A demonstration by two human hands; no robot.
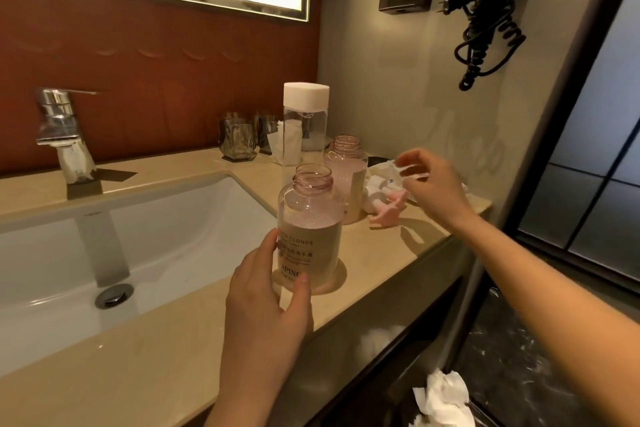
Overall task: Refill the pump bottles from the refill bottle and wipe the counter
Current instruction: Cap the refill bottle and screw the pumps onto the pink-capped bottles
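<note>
The left hand (266, 295) curls its grip round the lower part of the open-necked, pink-tinted plastic pump bottle (310, 218), which stands on the beige stone bench (166, 357) beside the white sink (156, 236). Behind that bottle stand a second open pink bottle (346, 166) and the tall clear refill bottle (304, 135) with a white cap. Right of it lie pink pump heads (386, 210), with the right hand (433, 184) above them. Whether its curled grip holds anything, I cannot tell.

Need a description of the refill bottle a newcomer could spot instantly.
Right of the sink, the counter holds the near pump bottle and far pump bottle, both pink and uncapped. Behind the near one stands the refill bottle: taller, clear, white-capped.
</note>
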